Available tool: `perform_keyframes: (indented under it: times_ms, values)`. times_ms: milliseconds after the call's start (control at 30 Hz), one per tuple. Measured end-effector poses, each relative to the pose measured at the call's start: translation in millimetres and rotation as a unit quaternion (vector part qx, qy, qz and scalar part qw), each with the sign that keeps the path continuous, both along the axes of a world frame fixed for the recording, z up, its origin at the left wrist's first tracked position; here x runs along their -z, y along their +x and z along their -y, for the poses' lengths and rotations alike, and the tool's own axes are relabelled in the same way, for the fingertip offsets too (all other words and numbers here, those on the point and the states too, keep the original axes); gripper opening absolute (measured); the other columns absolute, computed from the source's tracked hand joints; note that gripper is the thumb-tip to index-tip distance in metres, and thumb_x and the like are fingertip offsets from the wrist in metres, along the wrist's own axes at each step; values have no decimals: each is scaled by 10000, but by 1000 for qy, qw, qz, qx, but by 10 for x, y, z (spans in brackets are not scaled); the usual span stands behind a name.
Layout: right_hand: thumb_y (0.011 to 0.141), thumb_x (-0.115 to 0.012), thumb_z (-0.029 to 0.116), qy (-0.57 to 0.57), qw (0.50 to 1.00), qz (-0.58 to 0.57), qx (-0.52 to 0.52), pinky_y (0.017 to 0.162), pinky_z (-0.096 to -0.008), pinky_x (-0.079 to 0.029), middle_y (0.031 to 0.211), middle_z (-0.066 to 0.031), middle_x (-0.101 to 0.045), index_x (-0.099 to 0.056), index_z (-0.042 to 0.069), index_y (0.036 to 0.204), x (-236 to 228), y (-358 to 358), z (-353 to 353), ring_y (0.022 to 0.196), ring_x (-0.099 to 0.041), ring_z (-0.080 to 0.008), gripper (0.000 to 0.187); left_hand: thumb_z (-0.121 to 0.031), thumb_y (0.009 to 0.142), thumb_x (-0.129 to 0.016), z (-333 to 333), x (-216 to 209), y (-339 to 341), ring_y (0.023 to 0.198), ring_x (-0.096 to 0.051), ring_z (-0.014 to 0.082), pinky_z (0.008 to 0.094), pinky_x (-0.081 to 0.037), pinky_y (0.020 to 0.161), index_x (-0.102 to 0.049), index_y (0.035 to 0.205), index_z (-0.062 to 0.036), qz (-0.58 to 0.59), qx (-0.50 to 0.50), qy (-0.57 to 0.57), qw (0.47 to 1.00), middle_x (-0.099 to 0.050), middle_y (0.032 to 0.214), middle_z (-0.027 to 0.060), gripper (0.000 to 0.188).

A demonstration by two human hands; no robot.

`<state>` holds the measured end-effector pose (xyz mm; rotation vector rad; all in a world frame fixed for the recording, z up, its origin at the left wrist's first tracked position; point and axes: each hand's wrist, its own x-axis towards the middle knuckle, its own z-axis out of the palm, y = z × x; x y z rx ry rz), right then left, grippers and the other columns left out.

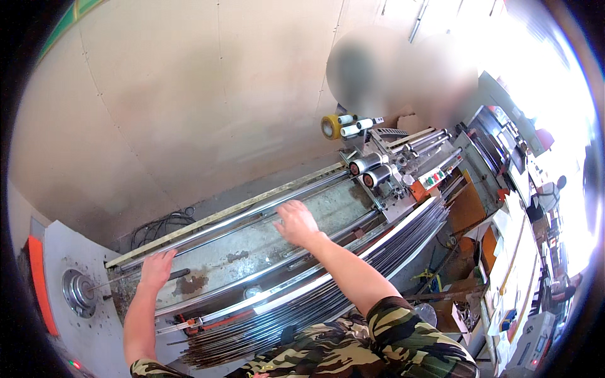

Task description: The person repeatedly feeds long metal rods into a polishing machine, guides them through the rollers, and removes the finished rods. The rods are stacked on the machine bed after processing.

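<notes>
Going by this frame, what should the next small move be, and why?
Probably bring the right hand in toward the left hand to help steady the thin rod. The rod runs from the chuck to the left hand, while the right is over the bed with nothing visible in it. Whether the left hand grips the rod is hard to tell.

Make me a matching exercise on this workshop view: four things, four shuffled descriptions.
1. Left hand
2. Ring-shaped roll
3. Right hand
4. Thin rods

A. Nearer the silver rollers
B. Bundled along the near side of the machine bed
C. Nearer the round metal chuck
D. Yellow

Pairs: 1-C, 2-D, 3-A, 4-B
</notes>
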<state>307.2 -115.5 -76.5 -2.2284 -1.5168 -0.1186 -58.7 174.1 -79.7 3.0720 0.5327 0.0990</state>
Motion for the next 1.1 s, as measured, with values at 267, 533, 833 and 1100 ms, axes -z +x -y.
perform_keyframes:
  times_ms: [267, 533, 833, 1100]
  values:
    - [861, -679, 309, -67, 996, -26, -46, 1086, -446, -396, 1175, -171, -655, -643, 24, 1181, 21, -463, -474, 1195, -560, -336, 430, -99, 889, -520, -499, 55, -700, 890, -660, 369, 498, -509, 771, -642, 1126, -98, -50, -104, 59, 992, -679, 886, 156, 266]
    - [850, -671, 282, -46, 990, -32, -133, 1030, -440, -425, 1194, -145, -622, -587, 23, 1224, 20, -938, -830, 1173, -546, -318, 462, -99, 873, -510, -889, 156, -1191, 920, -632, 362, 490, -462, 824, -634, 1037, -54, -52, -146, 114, 981, -684, 885, 164, 211]
    - [849, -623, 193, -109, 991, 29, -78, 1031, -446, -416, 953, -82, -713, -697, 113, 972, 26, -213, -691, 1008, -659, -282, 165, -115, 814, -686, -540, -48, -749, 831, -635, 379, 515, -483, 748, -682, 942, -85, -32, -165, 54, 984, -670, 812, 175, 132]
    - [771, -640, 144, -24, 999, 1, 37, 1042, -444, -407, 845, -38, -688, -733, 138, 824, -77, 118, 2103, 920, -651, -255, 107, -194, 835, -739, 2230, 36, -248, 827, -665, 339, 445, -525, 748, -687, 935, -73, 32, -15, -204, 978, -694, 877, 129, 165]
